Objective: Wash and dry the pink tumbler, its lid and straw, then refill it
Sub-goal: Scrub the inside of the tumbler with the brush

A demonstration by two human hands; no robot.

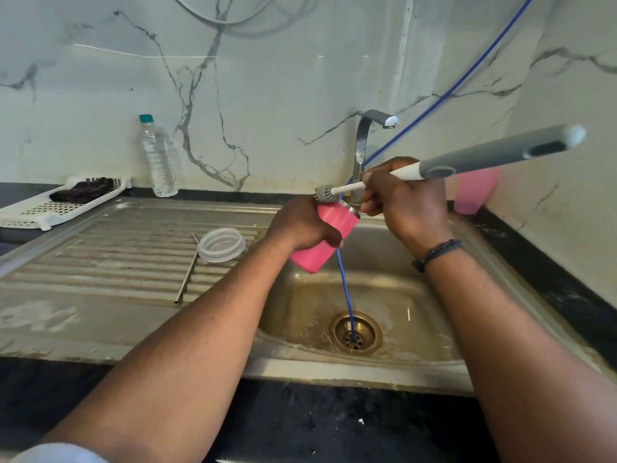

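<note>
Left hand (302, 225) fingers wrapped round tilted pink tumbler (322, 240) over sink (334, 295)

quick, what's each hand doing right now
Left hand: closed around the pink tumbler, tilted over the sink.
Right hand: closed around the brush handle, bristles at the tumbler's rim.

the left hand (302, 225) hides much of the pink tumbler (320, 238); the right hand (405, 198) covers the tap's (364, 145) base. at 3 o'clock, a pink thing (472, 195) sits half behind the brush handle (494, 155).
</note>
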